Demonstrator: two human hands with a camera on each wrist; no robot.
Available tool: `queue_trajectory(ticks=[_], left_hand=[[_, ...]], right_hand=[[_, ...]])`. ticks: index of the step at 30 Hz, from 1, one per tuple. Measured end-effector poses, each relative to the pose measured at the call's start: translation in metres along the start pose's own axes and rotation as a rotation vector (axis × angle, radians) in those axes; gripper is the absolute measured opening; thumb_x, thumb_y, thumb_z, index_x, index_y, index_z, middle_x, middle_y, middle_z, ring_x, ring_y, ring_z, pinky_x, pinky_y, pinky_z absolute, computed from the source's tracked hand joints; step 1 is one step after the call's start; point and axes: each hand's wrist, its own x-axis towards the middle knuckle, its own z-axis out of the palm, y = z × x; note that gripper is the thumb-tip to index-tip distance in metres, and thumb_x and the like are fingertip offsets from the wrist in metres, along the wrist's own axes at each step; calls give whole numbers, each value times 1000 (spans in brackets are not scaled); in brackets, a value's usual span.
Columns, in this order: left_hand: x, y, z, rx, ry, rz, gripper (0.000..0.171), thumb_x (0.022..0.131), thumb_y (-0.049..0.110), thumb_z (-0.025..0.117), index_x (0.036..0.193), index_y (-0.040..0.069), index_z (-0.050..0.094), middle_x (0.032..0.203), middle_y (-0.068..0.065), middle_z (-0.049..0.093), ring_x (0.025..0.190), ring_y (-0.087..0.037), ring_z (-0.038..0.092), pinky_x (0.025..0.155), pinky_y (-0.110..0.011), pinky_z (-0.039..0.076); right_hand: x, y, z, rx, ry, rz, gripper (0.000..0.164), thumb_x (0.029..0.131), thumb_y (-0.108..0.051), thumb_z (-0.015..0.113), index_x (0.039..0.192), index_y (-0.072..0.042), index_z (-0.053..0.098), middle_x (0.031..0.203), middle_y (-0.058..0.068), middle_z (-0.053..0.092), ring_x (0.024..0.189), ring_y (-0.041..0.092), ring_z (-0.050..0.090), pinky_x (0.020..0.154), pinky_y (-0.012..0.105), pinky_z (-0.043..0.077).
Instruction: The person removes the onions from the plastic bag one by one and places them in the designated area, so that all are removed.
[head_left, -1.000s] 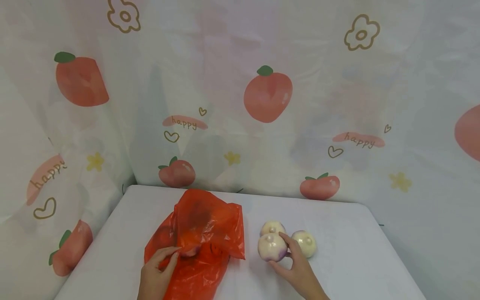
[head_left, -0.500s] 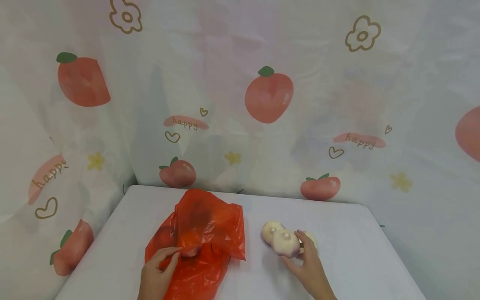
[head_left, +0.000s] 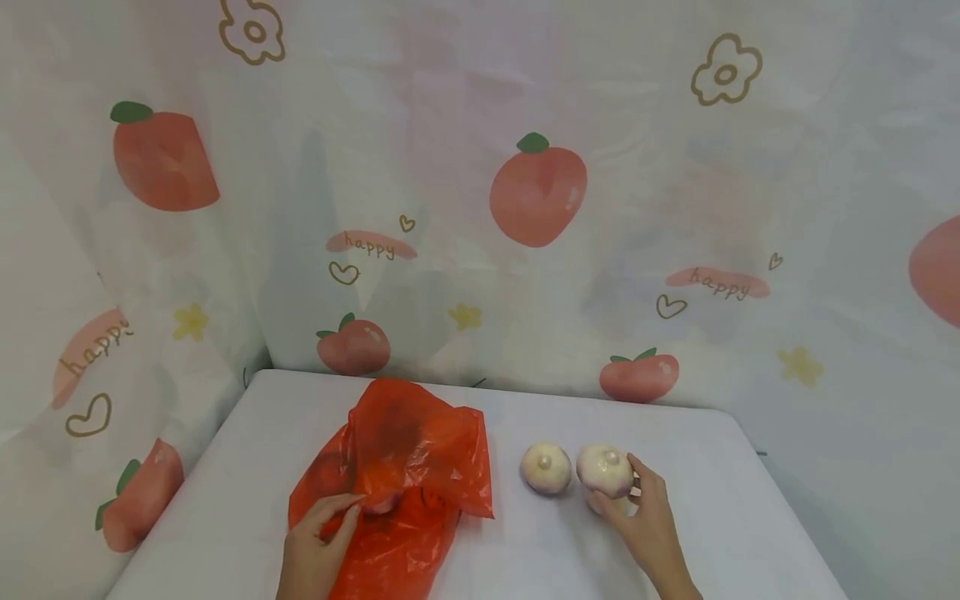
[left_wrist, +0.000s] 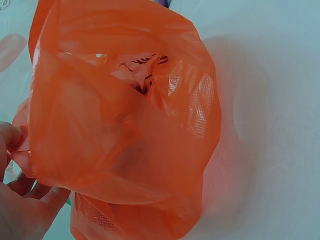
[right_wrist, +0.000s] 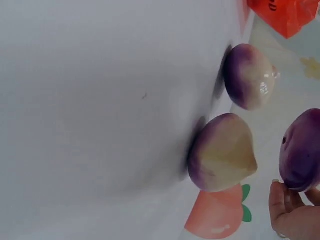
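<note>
Bulb [head_left: 605, 471] up in the air over the right part of the counter [head_left: 720, 500], pinched in the right grip [head_left: 645, 517]. Looked round and fat, creamy on top and dark purple underneath. Was wider than tall, with the long way lying about flat. Pointed its little knob up, leaning a bit to the right in the head view. Turned its purple bottom, with a small dark spot, down at the counter. Was held from the right, with thumb at the near side.

Just to the left, on the counter, a second bulb [head_left: 546, 468], also knob up. Stood in the way, between the held one and the red bag [head_left: 420, 442]. In the right wrist view, a third bulb [right_wrist: 222, 152], tip up on the counter too; mostly hidden behind the held one and the right grip in the head view.

On the left, the bag, all crumpled, with dark shapes inside too blurry to name. Had its edge pinched tight in the left grip [head_left: 315, 537]. Behind the counter, a pale cloth [head_left: 450, 100] with pictures of red fruit, flowers and hearts.
</note>
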Motion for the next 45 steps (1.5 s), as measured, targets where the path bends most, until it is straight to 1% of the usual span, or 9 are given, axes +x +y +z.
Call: queue_trajectory(ticks=[5, 10, 15, 20, 24, 30, 34, 41, 45], left_hand=[[1, -1, 0, 11, -3, -2, 17, 88, 10, 68, 104, 11, 71, 102, -2, 65, 92, -21, 60, 73, -31, 55], [1, -1, 1, 11, 6, -3, 17, 88, 10, 67, 104, 11, 72, 102, -2, 65, 92, -20, 60, 73, -31, 55], [1, -1, 2, -5, 12, 11, 15, 87, 10, 68, 101, 12, 72, 99, 0, 65, 92, -19, 60, 70, -27, 55], [2, -2, 2, -4, 19, 25, 14, 87, 11, 68, 100, 14, 72, 98, 1, 66, 91, -17, 61, 68, -25, 54], [2, -2, 1, -5, 20, 29, 14, 87, 10, 68, 100, 14, 72, 99, 1, 66, 91, -17, 61, 68, -25, 54], [1, -1, 0, -4, 19, 32, 13, 87, 13, 68, 100, 13, 72, 98, 0, 66, 90, -18, 61, 67, -26, 55], [0, -1, 0, -17, 9, 39, 14, 87, 15, 69, 100, 13, 72, 98, -1, 65, 90, -18, 61, 67, -27, 55], [2, -2, 0, -14, 8, 14, 14, 87, 13, 68, 101, 14, 72, 99, 0, 65, 91, -18, 61, 69, -28, 55], [2, -3, 0, 1, 4, 1, 15, 88, 12, 68, 102, 13, 72, 101, -1, 66, 91, -19, 60, 71, -29, 55]], right_hand=[[4, 7, -6, -11, -9, 48, 76, 82, -18, 74, 136, 14, 31, 125, 32, 39, 107, 40, 47, 83, 52, 47], [10, 17, -10, -27, 2, 90, 77, 83, -19, 74, 136, 16, 29, 124, 33, 39, 106, 43, 48, 85, 53, 46], [16, 26, -17, -35, -10, 157, 79, 87, -26, 69, 137, 17, 26, 127, 37, 35, 109, 46, 45, 87, 55, 44], [21, 33, -21, -25, 2, 154, 78, 87, -24, 69, 134, 21, 26, 127, 41, 34, 110, 51, 41, 89, 61, 36], [26, 41, -23, -40, -4, 159, 79, 87, -25, 69, 133, 23, 26, 127, 43, 33, 112, 54, 39, 91, 63, 34], [29, 55, -26, -92, -58, 234, 82, 87, -28, 68, 132, 25, 24, 129, 46, 30, 118, 58, 32, 96, 63, 32], [29, 60, -28, -141, -124, 276, 81, 87, -27, 67, 130, 27, 24, 126, 47, 32, 119, 59, 28, 98, 63, 28], [30, 71, -29, -158, -181, 303, 76, 85, -21, 69, 125, 28, 28, 119, 49, 37, 113, 60, 35, 96, 63, 31], [31, 75, -27, -188, -222, 350, 78, 85, -25, 68, 124, 28, 27, 118, 49, 36, 112, 60, 36, 94, 63, 32]])
